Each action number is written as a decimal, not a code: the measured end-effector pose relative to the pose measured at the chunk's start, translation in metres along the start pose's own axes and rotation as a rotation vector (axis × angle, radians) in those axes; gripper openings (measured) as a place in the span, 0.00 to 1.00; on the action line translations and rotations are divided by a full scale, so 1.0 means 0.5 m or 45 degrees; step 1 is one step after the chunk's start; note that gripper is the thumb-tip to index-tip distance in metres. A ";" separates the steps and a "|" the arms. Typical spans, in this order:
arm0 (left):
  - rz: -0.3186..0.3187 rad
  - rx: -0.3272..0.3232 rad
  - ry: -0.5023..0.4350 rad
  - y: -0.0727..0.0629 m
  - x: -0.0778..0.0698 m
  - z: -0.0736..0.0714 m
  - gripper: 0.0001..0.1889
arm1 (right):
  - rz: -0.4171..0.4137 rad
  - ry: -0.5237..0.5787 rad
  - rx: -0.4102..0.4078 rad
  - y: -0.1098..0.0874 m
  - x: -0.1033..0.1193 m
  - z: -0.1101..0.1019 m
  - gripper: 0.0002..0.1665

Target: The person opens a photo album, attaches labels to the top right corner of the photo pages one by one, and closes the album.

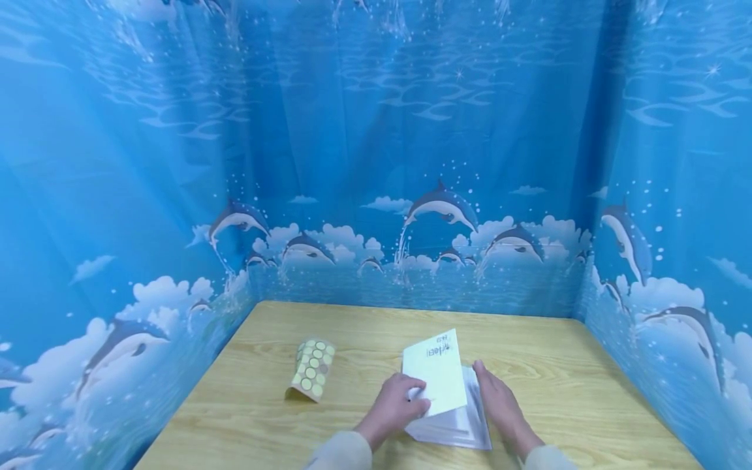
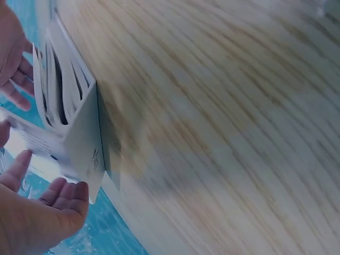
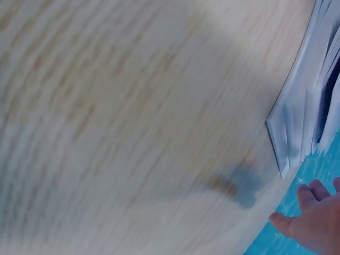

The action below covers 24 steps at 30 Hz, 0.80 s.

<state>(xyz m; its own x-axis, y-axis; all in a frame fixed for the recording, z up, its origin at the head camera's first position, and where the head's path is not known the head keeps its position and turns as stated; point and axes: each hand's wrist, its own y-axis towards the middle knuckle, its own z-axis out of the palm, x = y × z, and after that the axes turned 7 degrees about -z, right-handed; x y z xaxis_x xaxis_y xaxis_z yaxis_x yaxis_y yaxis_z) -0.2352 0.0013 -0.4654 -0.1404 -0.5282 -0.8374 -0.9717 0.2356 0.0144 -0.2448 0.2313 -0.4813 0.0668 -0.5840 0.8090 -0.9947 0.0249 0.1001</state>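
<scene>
A white book [image 1: 437,373] with dark handwriting on its cover stands partly opened over the table, its pages fanned apart. My left hand [image 1: 395,406] grips the cover at its left side, thumb and fingers at the lower edge. In the left wrist view, the fingers of that hand [image 2: 45,210] lie along the lower end of the book [image 2: 79,143]. My right hand [image 1: 504,410] is held beside the right edge with its fingers straight. The right wrist view has this hand [image 3: 313,220] spread just below the corner of the pages [image 3: 297,127].
A sheet of round yellow stickers [image 1: 313,369] lies on the left of the wooden table [image 1: 364,326], its near end curled up. Blue curtains with dolphins [image 1: 440,205] hang behind the table and along both sides.
</scene>
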 end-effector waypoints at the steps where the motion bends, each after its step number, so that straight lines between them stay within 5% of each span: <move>1: -0.021 0.000 0.004 0.000 -0.002 0.003 0.21 | 0.019 -0.006 0.004 0.002 0.000 -0.001 0.55; 13: -0.084 0.017 0.029 -0.003 0.022 0.022 0.36 | 0.031 -0.212 -0.003 0.009 -0.024 -0.010 0.40; 19: -0.134 0.050 -0.046 -0.005 0.028 0.014 0.35 | -0.013 -0.428 0.022 0.004 -0.050 0.004 0.32; 24: -0.194 0.046 0.002 0.006 0.027 0.016 0.32 | -0.026 -0.558 0.029 -0.004 -0.058 0.026 0.29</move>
<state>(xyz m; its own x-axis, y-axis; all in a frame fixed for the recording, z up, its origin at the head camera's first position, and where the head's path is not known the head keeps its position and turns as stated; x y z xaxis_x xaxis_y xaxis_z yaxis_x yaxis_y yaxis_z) -0.2383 0.0014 -0.4809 0.0078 -0.5611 -0.8277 -0.9743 0.1819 -0.1325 -0.2456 0.2377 -0.5125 0.0516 -0.8734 0.4843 -0.9953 -0.0052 0.0968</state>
